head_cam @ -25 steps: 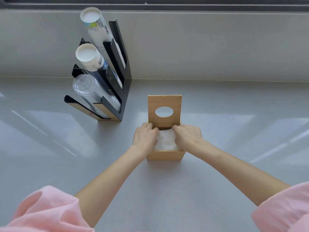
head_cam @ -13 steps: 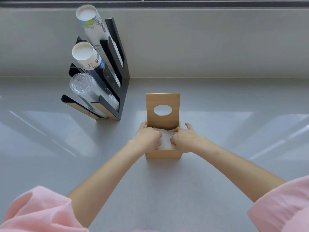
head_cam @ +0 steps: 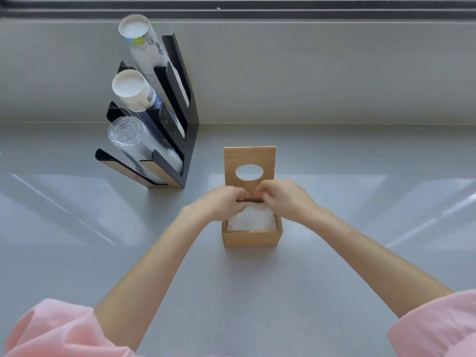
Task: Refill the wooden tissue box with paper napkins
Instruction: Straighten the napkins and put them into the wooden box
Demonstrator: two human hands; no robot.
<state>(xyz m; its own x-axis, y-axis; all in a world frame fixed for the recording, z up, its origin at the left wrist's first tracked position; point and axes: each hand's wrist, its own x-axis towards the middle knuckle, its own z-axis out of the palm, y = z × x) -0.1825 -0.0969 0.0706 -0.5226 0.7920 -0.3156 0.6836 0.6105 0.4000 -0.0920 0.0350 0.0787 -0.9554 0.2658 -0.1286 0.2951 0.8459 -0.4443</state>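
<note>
1. The grey counter (head_cam: 257,292) ran wide under me, with pale window reflections across it and a low grey wall behind.
2. At the back left stood a black tiered cup rack (head_cam: 189,140), holding three slanted stacks – two of paper cups (head_cam: 131,86) above, and clear plastic cups (head_cam: 128,135) lowest.
3. My arms reached in from both lower corners, pink sleeves (head_cam: 49,328) bunched at the elbows.
4. The wooden tissue box (head_cam: 251,238) sat in the middle of the counter, well apart from the rack, straight ahead of me.
5. Its lid (head_cam: 249,157) stood upright at the far side, the oval opening facing me.
6. White paper napkins (head_cam: 252,219) filled the open box nearly to the rim.
7. My left hand (head_cam: 221,202) hung over the box's far left corner, fingers curled in toward the base of the lid.
8. My right hand (head_cam: 286,199) mirrored it on the far right, fingers likewise curled.
9. Both sets of fingertips met near the lid's lower edge, above the napkins – they were blurred, so I cannot tell whether they pinched the lid, a napkin, or nothing.
</note>
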